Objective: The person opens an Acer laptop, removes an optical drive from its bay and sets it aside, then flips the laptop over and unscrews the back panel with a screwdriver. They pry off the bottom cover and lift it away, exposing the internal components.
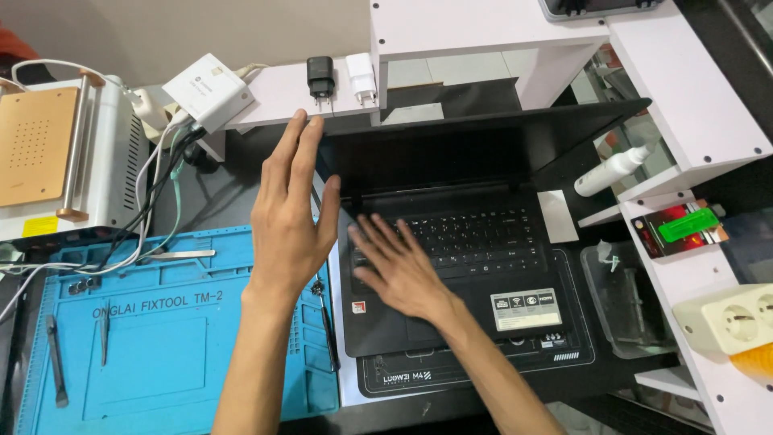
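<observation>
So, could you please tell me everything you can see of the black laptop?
The black laptop lies open on a dark mat, its lid tilted back, screen dark. It looks like matte plastic, with stickers beside the trackpad. The left hand touches the lid's left edge; the right hand rests flat on the keyboard's left side.

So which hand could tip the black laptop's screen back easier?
Probably the left hand: its fingers already touch the left edge of the black laptop's half-open lid. The right hand lies flat on the keyboard.

Both hands [346, 242] on black laptop [459, 242]
</observation>
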